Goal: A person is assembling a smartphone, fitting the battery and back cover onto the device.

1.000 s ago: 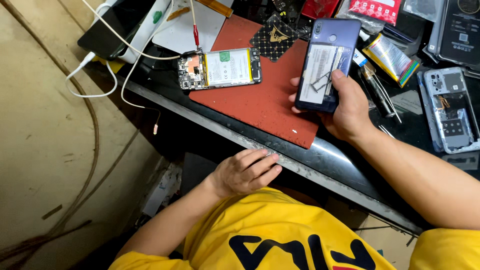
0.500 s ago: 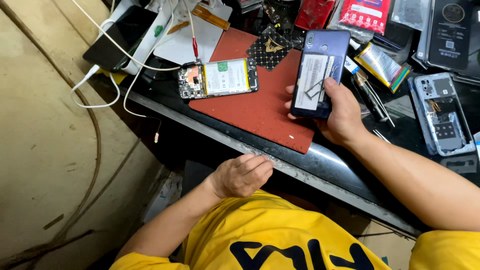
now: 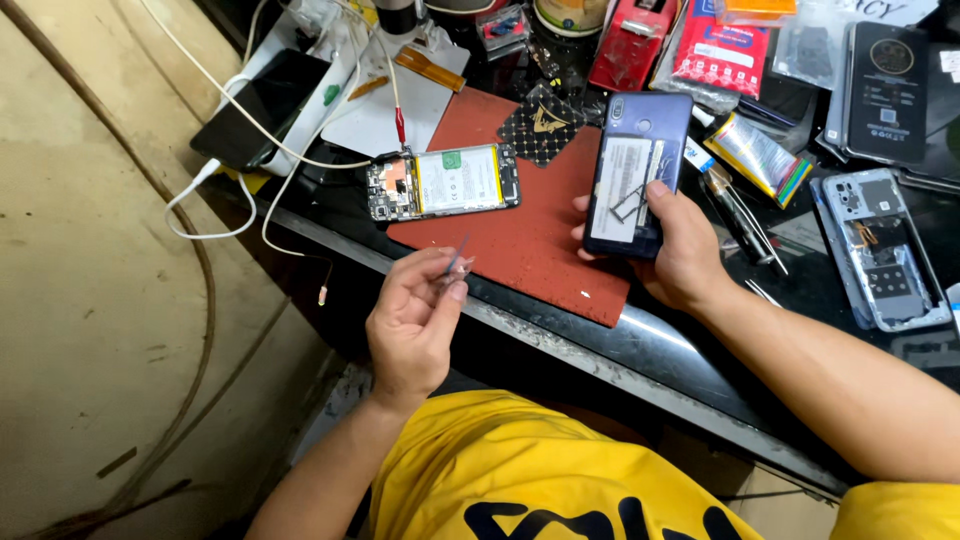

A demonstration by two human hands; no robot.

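My right hand point(image 3: 680, 250) grips a blue phone back cover point(image 3: 635, 170), inner side up, with a white sticker on it, held over the red work mat point(image 3: 520, 245). My left hand point(image 3: 415, 320) is raised in front of the bench edge and pinches a small thin clear strip point(image 3: 456, 262) between thumb and fingertips. An opened phone point(image 3: 445, 182) with its battery and circuit board showing lies on the mat's far left part, apart from both hands.
A black phone point(image 3: 258, 108) on a white charging cable point(image 3: 215, 175) lies at the far left. Tweezers point(image 3: 745, 225), a glue tube point(image 3: 755, 155), a grey phone frame point(image 3: 885, 250), packets and a red tool box point(image 3: 630, 45) crowd the bench. The metal bench edge point(image 3: 600, 355) runs across.
My left hand rose from my lap up to the bench edge and now pinches a small clear strip. The right hand keeps the blue cover.
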